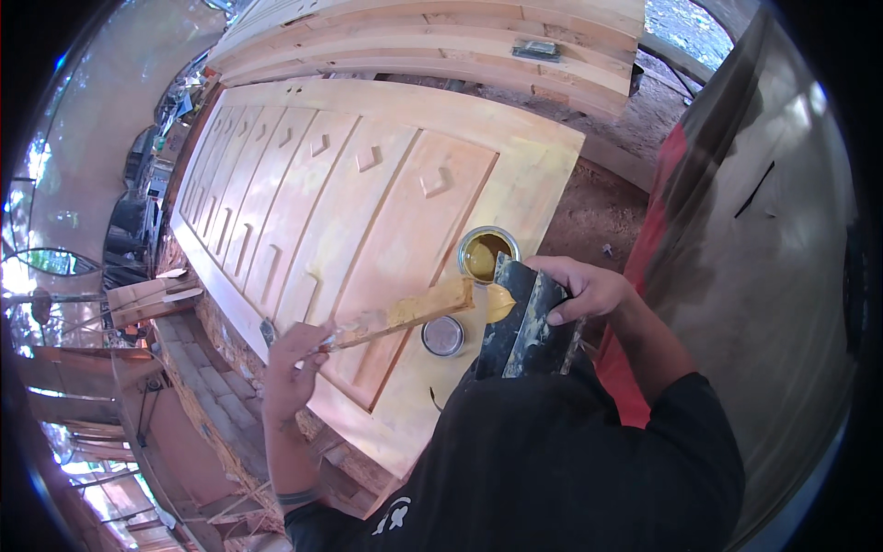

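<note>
My left hand (292, 366) is closed around one end of a flat wooden stick (395, 317) smeared with yellow-brown putty. The stick's far end meets or nearly meets a dollop of yellow putty (499, 302) on the edge of a black flat spreader (529, 317). That spreader, streaked with dried pale filler, is gripped by my right hand (589, 290), thumb on its face. Just beyond it stands an open can (487, 255) with yellow putty inside. A small round tin or lid (442, 336) lies below the stick. Both rest on a pale wooden door (543, 152).
Raised diamonds and bars decorate the door's grooved panels. Stacked planks (414, 41) lie behind it, bearing a small dark block (536, 50). A grey and red sheet (736, 230) hangs at the right. Bricks and wood offcuts (198, 363) lie to the left.
</note>
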### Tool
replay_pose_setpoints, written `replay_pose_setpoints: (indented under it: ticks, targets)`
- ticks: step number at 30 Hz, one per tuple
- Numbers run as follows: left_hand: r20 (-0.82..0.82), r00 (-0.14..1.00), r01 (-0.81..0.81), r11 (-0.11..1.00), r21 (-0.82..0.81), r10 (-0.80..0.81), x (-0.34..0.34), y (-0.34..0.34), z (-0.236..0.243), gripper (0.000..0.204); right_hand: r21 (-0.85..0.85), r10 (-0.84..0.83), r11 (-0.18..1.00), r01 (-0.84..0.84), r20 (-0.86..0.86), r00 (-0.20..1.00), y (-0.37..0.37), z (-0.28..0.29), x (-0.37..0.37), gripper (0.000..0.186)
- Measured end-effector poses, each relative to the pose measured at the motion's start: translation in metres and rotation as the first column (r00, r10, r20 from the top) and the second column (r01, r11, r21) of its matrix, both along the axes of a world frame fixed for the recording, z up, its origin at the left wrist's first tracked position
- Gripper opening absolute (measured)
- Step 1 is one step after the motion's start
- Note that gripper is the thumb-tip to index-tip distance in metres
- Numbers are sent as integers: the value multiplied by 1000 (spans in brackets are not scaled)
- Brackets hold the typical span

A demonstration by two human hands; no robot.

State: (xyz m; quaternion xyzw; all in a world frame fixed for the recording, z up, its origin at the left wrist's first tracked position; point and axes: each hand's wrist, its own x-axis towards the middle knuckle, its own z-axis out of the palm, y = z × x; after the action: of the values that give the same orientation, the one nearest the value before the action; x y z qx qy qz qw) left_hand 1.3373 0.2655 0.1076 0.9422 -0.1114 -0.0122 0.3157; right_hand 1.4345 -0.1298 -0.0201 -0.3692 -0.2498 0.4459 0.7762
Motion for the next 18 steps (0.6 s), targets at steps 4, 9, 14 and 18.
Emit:
replay_pose_setpoints:
  ticks: [4, 9, 14, 18]
  targets:
    - [-231, 966, 44, 958, -285, -113, -7, -4, -27, 38, 62, 64, 996, -60, -65, 996, 6, 5, -3, 77]
    - [-338, 939, -77, 920, -384, -62, -16, -18, -49, 44, 114, 99, 990, -84, -127, 987, 11, 2, -7, 77]
    - [-232, 972, -31, 956, -291, -40, -19, -18, -57, 30, 87, 49, 996, -28, -254, 966, 10, -4, -11, 88]
    - [-176, 984, -18, 997, -81, 3, -23, -9, -51, 20, 94, 48, 995, -24, -265, 963, 7, -2, -10, 91]
